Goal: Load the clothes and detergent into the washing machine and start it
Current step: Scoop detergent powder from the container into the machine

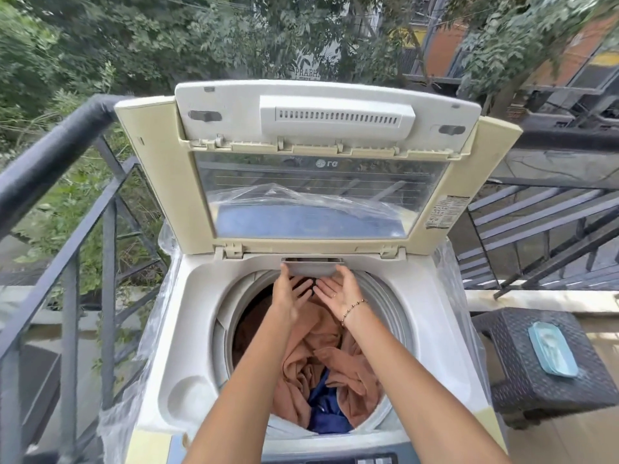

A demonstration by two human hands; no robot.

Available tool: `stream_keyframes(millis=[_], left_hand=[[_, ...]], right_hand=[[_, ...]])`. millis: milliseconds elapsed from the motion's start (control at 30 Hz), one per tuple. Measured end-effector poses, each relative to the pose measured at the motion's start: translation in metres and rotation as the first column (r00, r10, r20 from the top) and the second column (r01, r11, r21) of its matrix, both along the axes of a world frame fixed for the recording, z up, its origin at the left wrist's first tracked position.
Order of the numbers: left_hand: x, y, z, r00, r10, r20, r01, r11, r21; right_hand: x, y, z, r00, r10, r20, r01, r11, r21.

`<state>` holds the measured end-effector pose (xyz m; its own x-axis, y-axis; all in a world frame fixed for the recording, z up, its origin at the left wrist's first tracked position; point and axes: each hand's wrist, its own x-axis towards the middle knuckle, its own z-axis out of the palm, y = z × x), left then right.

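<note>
A top-loading washing machine stands with its lid folded up and back. Peach and blue clothes fill the drum. At the drum's far rim a small grey detergent drawer sticks out slightly. My left hand reaches to the drawer's left end, fingers touching its underside. My right hand, with a bead bracelet at the wrist, is palm up at the drawer's right end. Both hands have fingers spread and grasp nothing firmly.
A dark metal railing runs along the left and behind the machine. On the right a dark wicker stool carries a light blue lidded container. Clear plastic wrap hangs on the machine's sides. The control panel is at the bottom edge.
</note>
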<state>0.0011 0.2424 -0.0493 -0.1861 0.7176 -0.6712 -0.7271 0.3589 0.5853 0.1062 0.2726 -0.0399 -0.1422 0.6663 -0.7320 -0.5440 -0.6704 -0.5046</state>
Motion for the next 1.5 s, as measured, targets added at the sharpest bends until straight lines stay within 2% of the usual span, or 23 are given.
stream_keyframes(millis=[200,433,667,767,933,1167,1333,1500], left_hand=[[0.008,-0.027,-0.011,0.999,0.025,-0.041,-0.025,1.0,-0.009],[-0.002,-0.037,-0.008,0.988,-0.066,-0.142,0.065,0.998,-0.013],[-0.004,-0.038,0.007,0.967,-0.224,-0.121,0.213,0.972,-0.1],[0.009,-0.044,0.013,0.959,-0.277,-0.062,0.267,0.955,-0.125],[0.042,-0.048,0.018,0.943,-0.329,-0.059,0.321,0.94,-0.117],[0.096,-0.041,0.047,0.918,-0.379,-0.118,0.377,0.925,-0.039],[0.156,-0.03,0.066,0.877,-0.452,-0.164,0.461,0.887,0.02],[0.242,-0.013,0.072,0.837,-0.503,-0.217,0.53,0.844,0.086]], right_hand=[[0.011,-0.025,-0.014,1.0,0.009,0.015,-0.009,0.999,0.035],[0.014,-0.04,-0.021,0.996,0.075,0.058,-0.078,0.995,0.063],[0.02,-0.045,-0.007,0.976,0.149,0.159,-0.159,0.986,0.051],[0.027,-0.05,-0.006,0.973,0.128,0.191,-0.143,0.987,0.066],[0.045,-0.057,0.002,0.98,0.034,0.198,-0.065,0.986,0.151],[0.099,-0.061,0.044,0.947,-0.033,0.321,-0.071,0.949,0.308],[0.162,-0.054,0.065,0.927,-0.094,0.362,-0.061,0.917,0.395],[0.246,-0.04,0.064,0.91,-0.155,0.385,-0.02,0.91,0.413]])
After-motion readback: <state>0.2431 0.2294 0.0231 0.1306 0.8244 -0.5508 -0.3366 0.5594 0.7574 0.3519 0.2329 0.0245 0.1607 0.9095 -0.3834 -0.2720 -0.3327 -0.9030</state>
